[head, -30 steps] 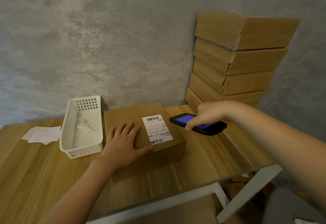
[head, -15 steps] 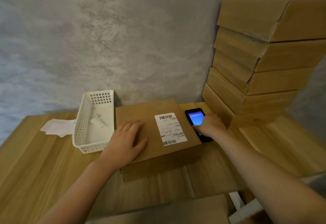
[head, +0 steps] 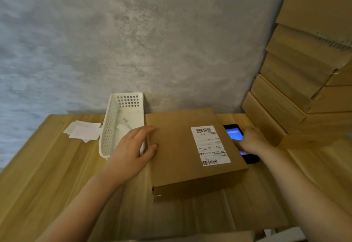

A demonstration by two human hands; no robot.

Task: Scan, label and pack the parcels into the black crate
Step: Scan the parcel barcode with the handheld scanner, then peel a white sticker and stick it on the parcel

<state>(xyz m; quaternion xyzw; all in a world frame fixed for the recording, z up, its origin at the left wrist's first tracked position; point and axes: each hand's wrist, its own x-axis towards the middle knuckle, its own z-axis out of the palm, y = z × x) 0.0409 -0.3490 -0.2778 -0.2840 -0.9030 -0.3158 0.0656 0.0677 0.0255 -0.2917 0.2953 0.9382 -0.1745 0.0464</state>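
Grey mottled wall behind a light wood worktop (head: 47, 175). Parcel (head: 182, 158): flat brown cardboard box, lying flat mid-worktop, white label (head: 210, 145) with barcodes at both ends on its right half. Left hand (head: 131, 151) near the parcel's left edge, grip spread, fingertips and thumb on the top face. Right hand (head: 251, 140) on the scanner (head: 235, 135), which lies just beside the parcel's right edge, screen lit blue; grip state can't tell. White basket (head: 114, 127) just left of parcel, paper slips (head: 83, 131) beyond it. Box stack (head: 304, 81) at right. Versus 0.5 s ago: left hand has slid left toward the edge, right hand unchanged on scanner.
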